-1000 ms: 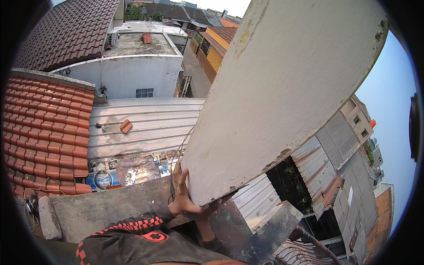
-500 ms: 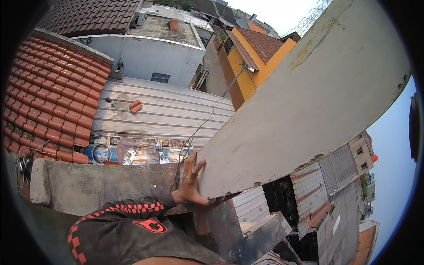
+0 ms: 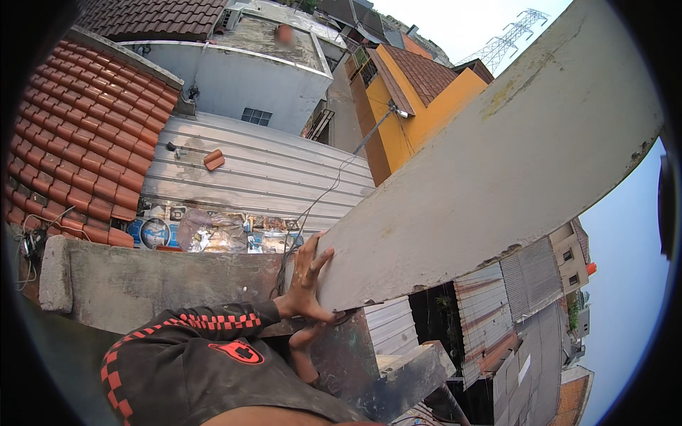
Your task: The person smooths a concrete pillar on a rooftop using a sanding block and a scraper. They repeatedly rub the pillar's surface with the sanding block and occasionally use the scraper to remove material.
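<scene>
A long, flat grey panel with chipped edges slants up from my hands to the upper right. My left hand grips its near end, fingers spread along the end edge and thumb at the lower corner. Just below, my right hand is bent up at the same corner, its fingers partly hidden behind the left hand and the panel. Under the hands, the panel's corner lies close to a grey wall top; whether they touch is unclear. My left arm wears a black sleeve with red checks.
A rough concrete parapet runs to the left. Beyond it lies a corrugated metal roof with a loose tile and a thin cable. Red roof tiles rise at left. A concrete beam juts out at lower right, above lower roofs.
The panel's upper edge has dropped slightly in the view, uncovering more of the pylon. More of my right hand shows below the left. Both hands stay at the panel's near end.
</scene>
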### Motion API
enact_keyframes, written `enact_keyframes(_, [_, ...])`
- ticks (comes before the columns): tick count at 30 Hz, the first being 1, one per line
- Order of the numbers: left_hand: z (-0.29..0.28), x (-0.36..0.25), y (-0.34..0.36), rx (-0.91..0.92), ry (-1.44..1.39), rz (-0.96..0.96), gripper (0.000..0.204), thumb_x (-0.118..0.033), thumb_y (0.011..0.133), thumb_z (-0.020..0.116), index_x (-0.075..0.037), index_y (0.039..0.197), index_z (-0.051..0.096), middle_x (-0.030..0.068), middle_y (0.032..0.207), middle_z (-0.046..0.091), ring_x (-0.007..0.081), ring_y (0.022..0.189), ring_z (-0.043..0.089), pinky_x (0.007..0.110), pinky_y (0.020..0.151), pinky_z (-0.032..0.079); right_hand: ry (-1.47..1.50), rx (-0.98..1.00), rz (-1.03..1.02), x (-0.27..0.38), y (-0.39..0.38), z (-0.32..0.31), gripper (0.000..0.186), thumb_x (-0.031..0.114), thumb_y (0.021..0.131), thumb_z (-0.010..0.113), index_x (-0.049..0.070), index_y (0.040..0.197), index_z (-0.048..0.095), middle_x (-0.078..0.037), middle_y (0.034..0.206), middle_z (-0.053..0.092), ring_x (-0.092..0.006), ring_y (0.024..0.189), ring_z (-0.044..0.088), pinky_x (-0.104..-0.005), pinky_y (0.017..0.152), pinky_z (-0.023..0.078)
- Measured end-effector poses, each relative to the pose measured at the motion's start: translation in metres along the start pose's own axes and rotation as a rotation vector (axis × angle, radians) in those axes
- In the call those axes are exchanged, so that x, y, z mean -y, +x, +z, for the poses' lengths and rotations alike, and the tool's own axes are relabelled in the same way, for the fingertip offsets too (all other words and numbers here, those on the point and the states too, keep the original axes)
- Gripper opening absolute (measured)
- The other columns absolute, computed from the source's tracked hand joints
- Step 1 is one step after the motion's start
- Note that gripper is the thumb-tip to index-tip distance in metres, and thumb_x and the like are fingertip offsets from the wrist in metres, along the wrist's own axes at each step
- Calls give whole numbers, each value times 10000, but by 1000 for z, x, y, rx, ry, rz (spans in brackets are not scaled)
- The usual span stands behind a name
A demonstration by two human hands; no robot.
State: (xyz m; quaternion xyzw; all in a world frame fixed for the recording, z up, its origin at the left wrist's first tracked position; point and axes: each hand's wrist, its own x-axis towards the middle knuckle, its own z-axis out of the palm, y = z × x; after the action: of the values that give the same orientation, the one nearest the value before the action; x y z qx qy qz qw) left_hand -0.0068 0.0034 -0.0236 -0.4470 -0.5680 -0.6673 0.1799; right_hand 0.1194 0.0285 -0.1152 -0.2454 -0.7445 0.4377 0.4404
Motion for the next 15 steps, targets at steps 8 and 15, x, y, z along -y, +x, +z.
enact_keyframes(8, [-4,-5,-1,9,4,-22,1279,-576,490,867,-187,1572,306,329,1554,249,509,1406,310,606,1102,260,-14,13,-20,1,1,5,774,455,1070,356,3,1599,18,-238,1614,137,-370,1492,230,-500,1209,264])
enact_keyframes(15, [-11,-7,-1,28,15,-29,1297,-562,480,875,-196,1577,290,325,1560,241,512,1417,298,612,1094,265,-56,0,3,0,14,-3,762,448,1074,355,-5,1596,33,-247,1605,157,-373,1485,244,-501,1205,272])
